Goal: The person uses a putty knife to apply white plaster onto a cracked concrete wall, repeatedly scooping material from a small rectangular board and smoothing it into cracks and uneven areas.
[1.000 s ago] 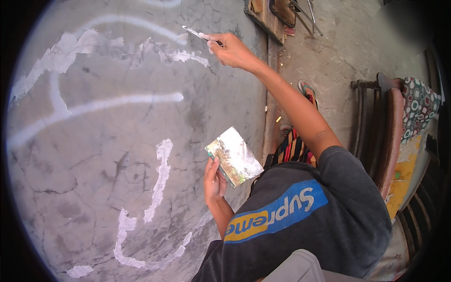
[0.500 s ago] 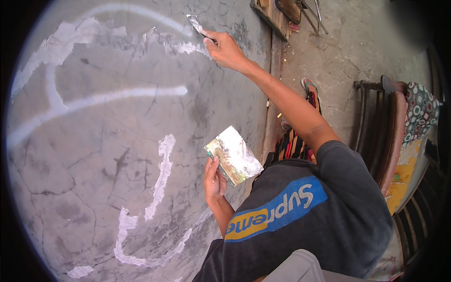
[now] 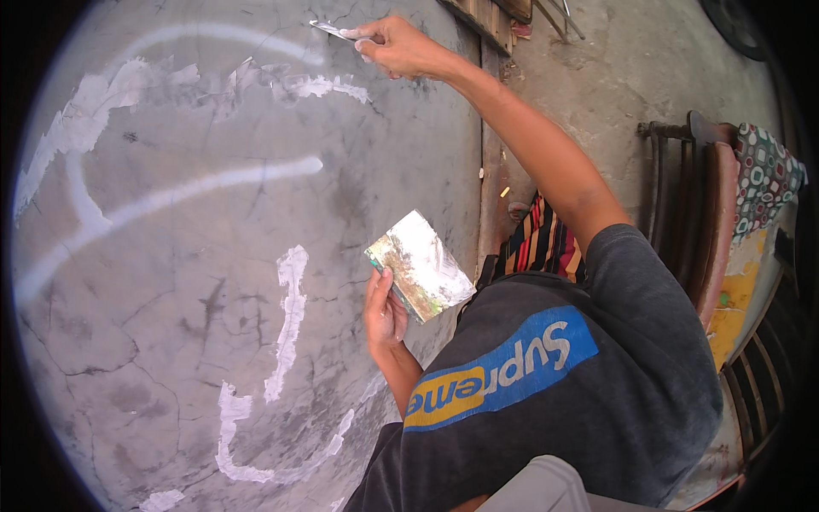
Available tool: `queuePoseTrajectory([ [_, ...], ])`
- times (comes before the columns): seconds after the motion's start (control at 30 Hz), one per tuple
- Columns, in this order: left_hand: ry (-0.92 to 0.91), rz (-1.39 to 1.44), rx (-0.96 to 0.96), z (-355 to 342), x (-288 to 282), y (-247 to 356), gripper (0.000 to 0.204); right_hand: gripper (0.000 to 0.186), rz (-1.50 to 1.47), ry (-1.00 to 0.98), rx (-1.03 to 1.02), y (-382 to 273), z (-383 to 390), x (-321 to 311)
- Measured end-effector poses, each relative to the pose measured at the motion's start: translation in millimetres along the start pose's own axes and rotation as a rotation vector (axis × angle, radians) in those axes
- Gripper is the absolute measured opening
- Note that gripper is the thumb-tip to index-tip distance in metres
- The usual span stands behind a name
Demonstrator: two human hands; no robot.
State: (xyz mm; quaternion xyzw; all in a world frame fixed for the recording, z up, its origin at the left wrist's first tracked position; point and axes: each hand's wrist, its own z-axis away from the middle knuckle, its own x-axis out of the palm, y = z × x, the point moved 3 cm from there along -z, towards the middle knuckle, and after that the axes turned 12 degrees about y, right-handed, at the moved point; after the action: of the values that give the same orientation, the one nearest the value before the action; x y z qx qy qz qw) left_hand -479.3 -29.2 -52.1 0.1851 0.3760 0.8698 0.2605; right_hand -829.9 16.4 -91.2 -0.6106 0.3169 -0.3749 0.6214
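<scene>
My right hand (image 3: 397, 47), its arm stretched out, grips a narrow putty knife (image 3: 328, 30) with a whitish, smeared blade. The blade lies at the grey cracked wall (image 3: 230, 213), above a rough white putty patch (image 3: 333, 87); I cannot tell whether it touches. Lower down, my left hand (image 3: 386, 311) is closed on the edge of a rectangular putty board (image 3: 422, 264). White putty covers much of the board, with brown and green stains along the near-hand side. The left fingers beneath the board are partly hidden.
More putty strips (image 3: 290, 328) and pale curved bands (image 3: 188, 183) mark the wall. To the right, a dark wooden chair (image 3: 674, 188) stands on the concrete floor (image 3: 589, 111), beside a patterned cloth (image 3: 763, 179). Wooden boards (image 3: 486, 21) lean at the top.
My right hand has moved up and away from the putty patch, and the knife has turned flatter. The left hand still holds the board in much the same place. The whole view has shifted slightly.
</scene>
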Motion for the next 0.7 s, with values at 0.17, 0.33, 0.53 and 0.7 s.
queuePoseTrajectory([
  [0.17, 0.082, 0.02, 0.029, 9.3, -1.7, 0.4, 0.044, 0.039, -0.116, -0.15, 0.088, 15.0, 47.2, -3.4],
  [0.33, 0.096, -0.036, 0.036, 9.6, -2.1, -1.1, 0.044, 0.041, -0.361, 0.146, 0.327, 65.7, 95.1, 23.1],
  [0.53, 0.067, 0.027, 0.015, 8.0, -8.7, -8.3, 0.043, 0.047, -0.474, 0.164, 0.351, 72.3, 97.0, 81.0],
  [0.7, 0.058, 0.047, 0.01, 4.2, -14.8, -14.7, 0.043, 0.049, -0.354, 0.009, 0.354, 63.4, 101.6, 84.7],
])
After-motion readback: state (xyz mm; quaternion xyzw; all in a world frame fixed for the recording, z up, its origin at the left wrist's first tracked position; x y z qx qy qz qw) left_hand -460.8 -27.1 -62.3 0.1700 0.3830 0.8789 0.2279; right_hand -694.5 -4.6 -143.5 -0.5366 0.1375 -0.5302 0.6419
